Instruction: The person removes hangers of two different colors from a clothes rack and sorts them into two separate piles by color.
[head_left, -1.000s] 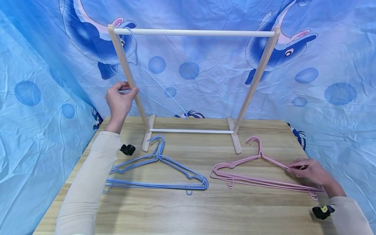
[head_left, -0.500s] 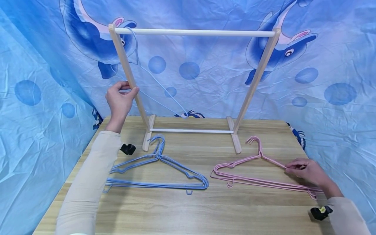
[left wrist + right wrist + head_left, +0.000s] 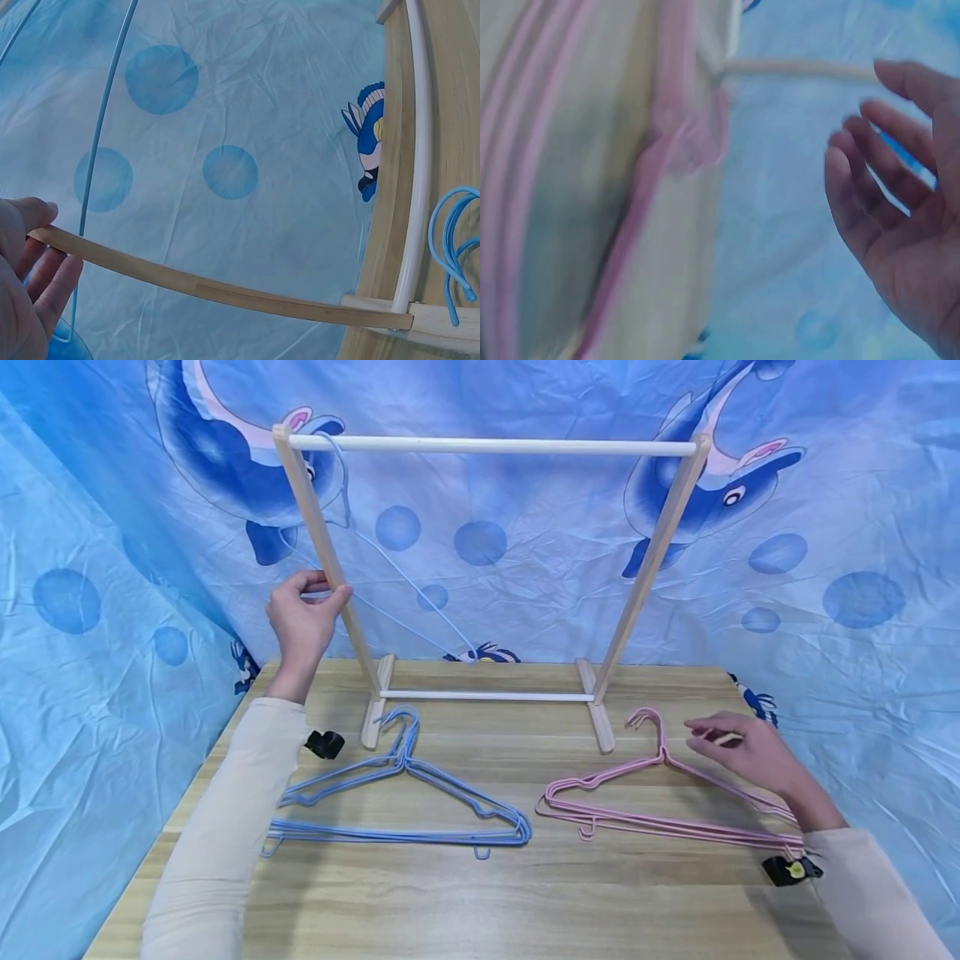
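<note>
My left hand [image 3: 303,618] grips the left wooden post [image 3: 318,527] of a small clothes rack, thumb in front and fingers behind; in the left wrist view the post [image 3: 187,285] runs out from between thumb and fingers. A blue hanger [image 3: 408,578] hangs by its hook from the left end of the rack's white top rail [image 3: 495,446]. My right hand [image 3: 738,752] is raised over the right shoulder of the stacked pink hangers [image 3: 600,777], fingers loosely bent with nothing between them. In the right wrist view the hand [image 3: 907,195] is apart from the pink hangers [image 3: 671,82].
Several blue hangers [image 3: 465,793] lie stacked on the wooden table [image 3: 480,910], partly hidden by the left forearm. A white lower bar [image 3: 487,697] joins the rack's feet. Behind hangs a blue curtain [image 3: 555,602] with dolphin prints.
My right hand has let go of the pink hangers' right arm and lifted up and to the left. The left hand keeps its grip on the post. The view has shifted slightly.
</note>
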